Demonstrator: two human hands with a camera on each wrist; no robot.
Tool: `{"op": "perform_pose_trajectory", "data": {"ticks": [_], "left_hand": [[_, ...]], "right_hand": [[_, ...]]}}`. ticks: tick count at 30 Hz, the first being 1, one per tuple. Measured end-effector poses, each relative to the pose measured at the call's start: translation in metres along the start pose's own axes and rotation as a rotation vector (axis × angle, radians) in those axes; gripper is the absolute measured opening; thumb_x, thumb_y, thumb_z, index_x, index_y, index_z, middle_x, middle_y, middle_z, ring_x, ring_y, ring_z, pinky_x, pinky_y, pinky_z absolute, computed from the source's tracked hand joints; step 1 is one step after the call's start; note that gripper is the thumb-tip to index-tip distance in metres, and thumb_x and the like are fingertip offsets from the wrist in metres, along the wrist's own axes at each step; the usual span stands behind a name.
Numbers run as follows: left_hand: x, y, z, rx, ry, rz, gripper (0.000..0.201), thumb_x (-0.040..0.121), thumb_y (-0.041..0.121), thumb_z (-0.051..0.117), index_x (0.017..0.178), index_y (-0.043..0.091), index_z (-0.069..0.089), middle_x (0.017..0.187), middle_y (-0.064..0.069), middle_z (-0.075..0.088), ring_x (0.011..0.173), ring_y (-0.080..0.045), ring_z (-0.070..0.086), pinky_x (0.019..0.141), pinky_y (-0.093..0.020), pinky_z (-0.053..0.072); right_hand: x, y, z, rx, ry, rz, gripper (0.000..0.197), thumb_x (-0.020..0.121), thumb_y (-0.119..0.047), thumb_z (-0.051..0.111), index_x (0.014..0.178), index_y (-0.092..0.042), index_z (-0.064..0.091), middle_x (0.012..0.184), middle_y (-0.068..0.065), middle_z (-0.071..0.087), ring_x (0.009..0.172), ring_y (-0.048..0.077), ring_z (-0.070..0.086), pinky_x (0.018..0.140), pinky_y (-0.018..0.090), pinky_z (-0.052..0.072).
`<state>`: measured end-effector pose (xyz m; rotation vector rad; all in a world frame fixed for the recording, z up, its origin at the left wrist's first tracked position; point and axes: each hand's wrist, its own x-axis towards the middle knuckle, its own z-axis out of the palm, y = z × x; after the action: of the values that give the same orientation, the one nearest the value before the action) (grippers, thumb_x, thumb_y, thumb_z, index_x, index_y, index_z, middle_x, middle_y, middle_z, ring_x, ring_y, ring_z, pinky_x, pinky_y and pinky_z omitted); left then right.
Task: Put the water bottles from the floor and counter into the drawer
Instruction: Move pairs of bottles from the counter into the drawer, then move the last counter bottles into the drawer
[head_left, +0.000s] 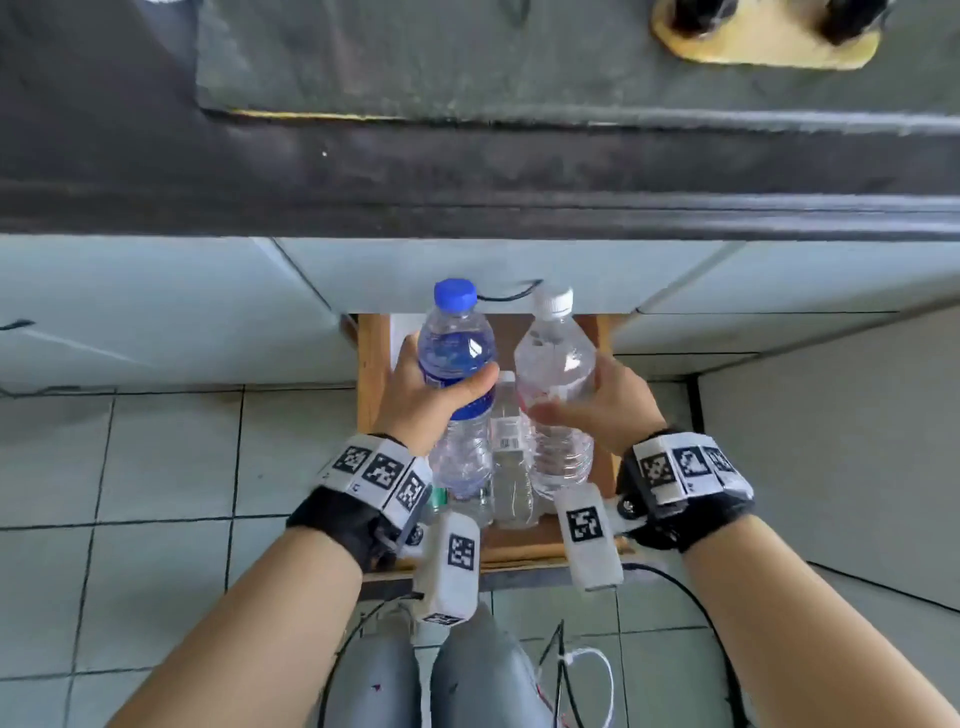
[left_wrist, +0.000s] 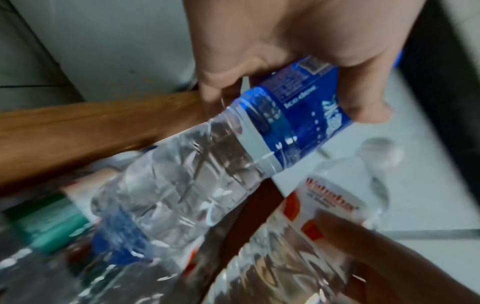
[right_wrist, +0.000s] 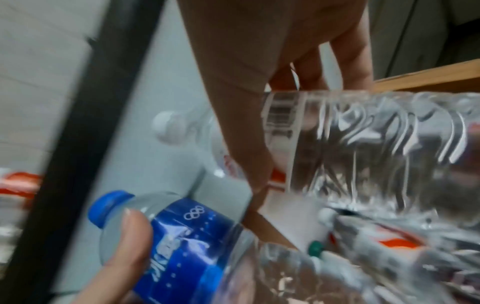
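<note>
My left hand (head_left: 431, 400) grips a clear bottle with a blue cap and blue label (head_left: 457, 364) round its middle, seen close in the left wrist view (left_wrist: 233, 164). My right hand (head_left: 608, 405) grips a clear bottle with a white cap and a red and white label (head_left: 556, 374). Both bottles hang side by side, caps pointing away from me, above the open wooden drawer (head_left: 370, 364). In the drawer lies another clear bottle (head_left: 511, 467) between them, with more bottles lower down (right_wrist: 389, 242), one green-capped (right_wrist: 315, 247).
A dark counter edge (head_left: 467, 171) overhangs the pale cabinet fronts (head_left: 156, 312) above the drawer. The floor is pale tile (head_left: 156, 467). Black and white cables (head_left: 576, 670) trail on the floor by my legs (head_left: 467, 680). A pale wall (head_left: 831, 441) stands at the right.
</note>
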<state>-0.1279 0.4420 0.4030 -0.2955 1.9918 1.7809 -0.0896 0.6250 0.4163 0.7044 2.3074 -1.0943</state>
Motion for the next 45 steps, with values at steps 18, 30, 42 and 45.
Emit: {"op": "perform_pose_trajectory", "data": {"ticks": [18,30,42,45], "left_hand": [[0.072,-0.150,0.014,0.548,0.099,-0.649,0.109,0.064,0.042,0.078,0.145,0.007,0.014,0.147,-0.015,0.032,0.133,-0.032,0.037,0.112,-0.040,0.031],[0.068,-0.130,-0.004,0.548,0.005,-0.525,0.067,0.053,0.043,0.077,0.100,0.000,0.059,0.096,-0.012,0.064,0.086,-0.027,0.063,0.084,-0.037,0.051],[-0.010,0.131,-0.110,0.012,-0.253,0.045,0.022,0.086,0.020,0.053,0.068,0.023,0.067,0.062,0.002,0.070,0.063,-0.011,0.066,0.070,-0.028,0.048],[-0.013,0.180,-0.139,-0.135,-0.028,0.184,0.024,0.089,0.015,0.050,0.071,0.023,0.064,0.057,0.005,0.068,0.059,-0.007,0.065,0.061,-0.021,0.048]], "right_hand": [[0.096,0.108,0.105,-0.319,-0.029,0.524,0.044,0.083,-0.026,0.058,0.120,-0.006,0.049,0.118,0.015,0.063,0.101,0.034,0.062,0.078,0.035,0.048],[0.072,0.049,0.098,-0.104,-0.056,0.231,0.043,0.087,-0.020,0.052,0.129,-0.014,0.049,0.137,0.011,0.043,0.116,0.026,0.053,0.093,0.031,0.044],[-0.030,-0.157,0.003,0.554,-0.039,-0.240,0.023,0.090,-0.008,0.051,0.078,-0.023,0.062,0.069,-0.004,0.066,0.058,0.005,0.060,0.060,0.020,0.046],[-0.036,-0.210,-0.030,0.570,0.071,-0.365,0.025,0.088,-0.005,0.053,0.074,-0.024,0.061,0.056,-0.008,0.066,0.052,0.002,0.059,0.054,0.017,0.046]]}}
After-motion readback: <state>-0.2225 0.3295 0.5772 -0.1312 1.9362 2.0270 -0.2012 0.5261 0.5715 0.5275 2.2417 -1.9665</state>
